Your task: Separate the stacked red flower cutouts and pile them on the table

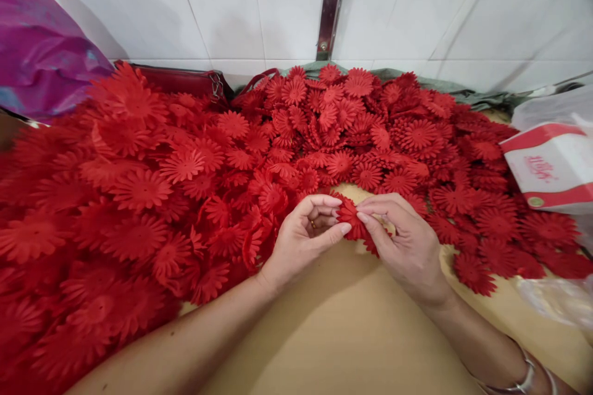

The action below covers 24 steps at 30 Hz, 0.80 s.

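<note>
Between my two hands, just above the tan table (343, 321), is a red flower piece (351, 220) with narrow petals. My left hand (308, 234) holds its left edge between thumb and fingers, and a ring shows on one finger. The thumb and forefinger of my right hand (405, 244) pinch the same piece from the right. Heaped red flower pieces (141, 190) spread over the left side, and more red petal pieces (419, 134), some in stacks, lie behind my hands and to the right.
A purple plastic bag (46, 43) stands at the far left. A dark red purse (180, 80) rests against the white tiled wall (287, 6). At the right are a white and red box (546, 163) and clear plastic wrapping (556, 299).
</note>
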### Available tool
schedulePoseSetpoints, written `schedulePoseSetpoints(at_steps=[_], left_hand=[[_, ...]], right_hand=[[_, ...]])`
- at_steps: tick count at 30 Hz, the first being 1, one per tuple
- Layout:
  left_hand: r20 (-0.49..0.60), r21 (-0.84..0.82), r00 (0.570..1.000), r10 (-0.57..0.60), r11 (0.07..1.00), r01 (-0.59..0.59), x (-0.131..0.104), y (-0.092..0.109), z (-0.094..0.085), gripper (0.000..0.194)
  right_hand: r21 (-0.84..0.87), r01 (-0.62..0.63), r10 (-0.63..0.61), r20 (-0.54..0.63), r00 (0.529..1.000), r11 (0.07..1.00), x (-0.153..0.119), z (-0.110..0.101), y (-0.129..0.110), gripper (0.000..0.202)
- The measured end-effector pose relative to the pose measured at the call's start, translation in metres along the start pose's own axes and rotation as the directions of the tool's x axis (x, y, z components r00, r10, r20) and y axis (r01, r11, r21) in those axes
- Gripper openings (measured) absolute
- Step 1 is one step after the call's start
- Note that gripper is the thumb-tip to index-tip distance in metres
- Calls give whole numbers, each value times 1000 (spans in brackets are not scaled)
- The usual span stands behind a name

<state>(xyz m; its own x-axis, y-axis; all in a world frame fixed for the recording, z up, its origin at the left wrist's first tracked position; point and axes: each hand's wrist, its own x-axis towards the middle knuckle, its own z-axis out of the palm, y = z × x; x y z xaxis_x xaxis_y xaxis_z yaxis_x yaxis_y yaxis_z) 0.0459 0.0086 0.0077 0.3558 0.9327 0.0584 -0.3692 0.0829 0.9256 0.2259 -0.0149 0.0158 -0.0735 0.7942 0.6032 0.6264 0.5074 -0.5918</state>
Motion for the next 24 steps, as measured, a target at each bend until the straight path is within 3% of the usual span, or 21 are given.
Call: schedulePoseSetpoints(at_steps=[6,12,17,24], left_hand=[[-2,-47,999,-34,998,33,2,1,-2,27],[-37,-97,997,-66,993,62,4,2,-5,31],[13,-137,994,-113,984,113,3,2,-5,37],[-9,-55,995,-100,994,99,3,1,-4,38]], right_hand=[[-42,14,-13,14,1000,999,-2,-2,0,16],[-114,59,-65,-56,996,992,1,-1,-8,19],[3,-53,53,16,998,999,0,0,-10,10],[95,-157,152,56,987,983,1,-1,-6,4]])
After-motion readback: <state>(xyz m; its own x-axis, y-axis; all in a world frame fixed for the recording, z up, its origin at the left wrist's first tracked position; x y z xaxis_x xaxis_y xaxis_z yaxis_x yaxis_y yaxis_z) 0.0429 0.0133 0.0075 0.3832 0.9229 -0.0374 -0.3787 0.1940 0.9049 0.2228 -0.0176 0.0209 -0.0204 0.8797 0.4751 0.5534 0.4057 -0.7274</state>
